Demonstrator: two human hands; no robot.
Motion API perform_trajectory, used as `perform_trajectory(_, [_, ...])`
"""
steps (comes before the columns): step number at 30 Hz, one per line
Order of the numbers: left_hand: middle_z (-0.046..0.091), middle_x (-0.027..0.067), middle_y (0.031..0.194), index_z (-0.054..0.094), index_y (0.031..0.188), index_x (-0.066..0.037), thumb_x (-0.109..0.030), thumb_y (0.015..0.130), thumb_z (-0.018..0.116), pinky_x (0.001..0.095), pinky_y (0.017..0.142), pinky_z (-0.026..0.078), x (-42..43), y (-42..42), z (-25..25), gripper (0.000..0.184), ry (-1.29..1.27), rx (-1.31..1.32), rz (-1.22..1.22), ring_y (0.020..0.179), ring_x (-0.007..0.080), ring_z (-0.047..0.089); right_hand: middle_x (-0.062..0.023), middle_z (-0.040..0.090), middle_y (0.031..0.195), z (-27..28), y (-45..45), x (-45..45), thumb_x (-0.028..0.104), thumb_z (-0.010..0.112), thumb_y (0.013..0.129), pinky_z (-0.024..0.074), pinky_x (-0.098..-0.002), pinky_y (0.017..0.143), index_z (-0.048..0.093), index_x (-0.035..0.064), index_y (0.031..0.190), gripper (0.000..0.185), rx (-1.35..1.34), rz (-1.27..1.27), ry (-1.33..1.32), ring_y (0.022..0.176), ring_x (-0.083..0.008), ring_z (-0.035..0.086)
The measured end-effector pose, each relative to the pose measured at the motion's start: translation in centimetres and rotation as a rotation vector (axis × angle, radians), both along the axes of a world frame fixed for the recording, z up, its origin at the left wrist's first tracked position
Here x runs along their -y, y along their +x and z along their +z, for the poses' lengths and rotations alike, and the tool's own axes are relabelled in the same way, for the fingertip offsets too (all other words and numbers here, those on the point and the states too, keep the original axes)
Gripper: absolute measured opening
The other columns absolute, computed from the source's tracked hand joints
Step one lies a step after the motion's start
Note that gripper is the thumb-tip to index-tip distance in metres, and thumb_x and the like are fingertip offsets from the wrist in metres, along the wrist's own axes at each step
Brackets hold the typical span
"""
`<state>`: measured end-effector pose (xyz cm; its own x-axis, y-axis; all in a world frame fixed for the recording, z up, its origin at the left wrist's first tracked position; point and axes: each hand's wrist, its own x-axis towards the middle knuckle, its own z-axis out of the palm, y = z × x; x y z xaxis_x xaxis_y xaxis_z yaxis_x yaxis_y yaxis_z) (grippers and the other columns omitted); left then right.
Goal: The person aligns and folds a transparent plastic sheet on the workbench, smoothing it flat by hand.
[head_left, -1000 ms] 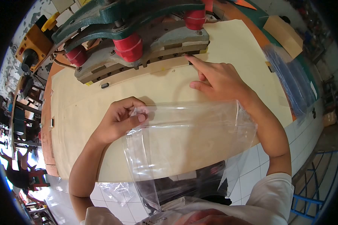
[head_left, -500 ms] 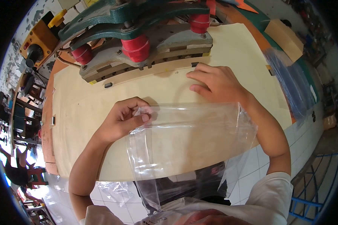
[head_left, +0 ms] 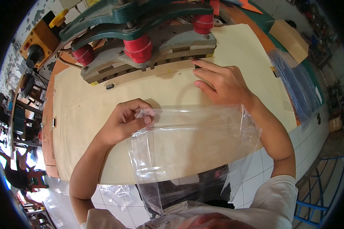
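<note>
My left hand (head_left: 128, 120) pinches the upper left corner of a clear plastic bag (head_left: 191, 141), which hangs over the table's near edge. Beyond the bag's upper right corner, my right hand (head_left: 221, 82) has its fingers spread and holds nothing. Its fingertips are at a small dark block (head_left: 197, 66) on the cream table covering (head_left: 80, 114), just below the right end of the press bar. A second dark block (head_left: 110, 86) lies below the bar's left end. The green press (head_left: 160, 21) with red mounts stands over the far side.
At the left is an orange control box (head_left: 38, 42) with a black knob. Blue-tinted plastic sheets (head_left: 294, 84) and a cardboard piece (head_left: 290, 42) lie at the right. More clear plastic (head_left: 118, 195) is on the tiled floor. A person (head_left: 17, 171) is at the far left.
The view has shifted slightly. My right hand drew its fingers back from the press bar, then stretched them forward again to the right dark block. My left hand keeps its pinch on the bag.
</note>
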<state>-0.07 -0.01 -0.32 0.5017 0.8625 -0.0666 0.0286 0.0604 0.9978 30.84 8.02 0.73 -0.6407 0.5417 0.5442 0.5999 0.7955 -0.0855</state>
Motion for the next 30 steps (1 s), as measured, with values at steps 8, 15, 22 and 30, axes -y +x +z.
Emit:
perform_trajectory(8, [0.064, 0.0049, 0.093, 0.061, 0.107, 0.003, -0.003, 0.092, 0.062, 0.0245, 0.074, 0.047, 0.03, 0.0, 0.25, 0.017, 0.008, -0.023, -0.002, 0.083, 0.0099, 0.059, -0.0072, 0.065, 0.124, -0.24, -0.23, -0.03, 0.024, 0.067, 0.084, 0.0535, -0.0375, 0.057, 0.071, 0.0052, 0.096, 0.022, 0.01, -0.022, -0.009, 0.067, -0.0259, 0.068])
perform_trajectory(15, [0.064, 0.0056, 0.095, 0.061, 0.108, 0.004, -0.002, 0.092, 0.062, 0.0259, 0.075, 0.05, 0.07, -0.02, 0.21, 0.017, 0.007, -0.041, 0.004, 0.085, 0.0114, 0.061, -0.0079, 0.065, 0.124, -0.09, -0.25, 0.01, 0.023, 0.067, 0.084, 0.0535, -0.0358, 0.056, 0.071, 0.0054, 0.094, 0.021, -0.007, -0.019, -0.008, 0.064, -0.0243, 0.068])
perform_trajectory(22, [0.064, 0.0052, 0.094, 0.06, 0.107, 0.003, -0.004, 0.09, 0.063, 0.0255, 0.075, 0.048, 0.15, 0.2, 0.47, 0.018, -0.007, -0.023, 0.008, 0.085, 0.011, 0.06, -0.0096, 0.065, 0.124, -0.11, -0.22, 0.08, 0.024, 0.067, 0.084, 0.0536, -0.0359, 0.057, 0.071, 0.0053, 0.094, 0.021, -0.021, -0.026, -0.06, 0.061, -0.0237, 0.067])
perform_trajectory(30, [0.065, 0.0055, 0.094, 0.06, 0.106, 0.003, -0.003, 0.092, 0.062, 0.0261, 0.076, 0.05, 0.08, 0.14, 0.09, 0.016, 0.031, -0.034, -0.004, 0.085, 0.011, 0.061, -0.0087, 0.063, 0.128, 0.1, -0.08, 0.38, 0.028, 0.068, 0.084, 0.0544, -0.0379, 0.064, 0.072, 0.006, 0.096, 0.025, -0.033, -0.038, -0.14, 0.065, -0.0262, 0.067])
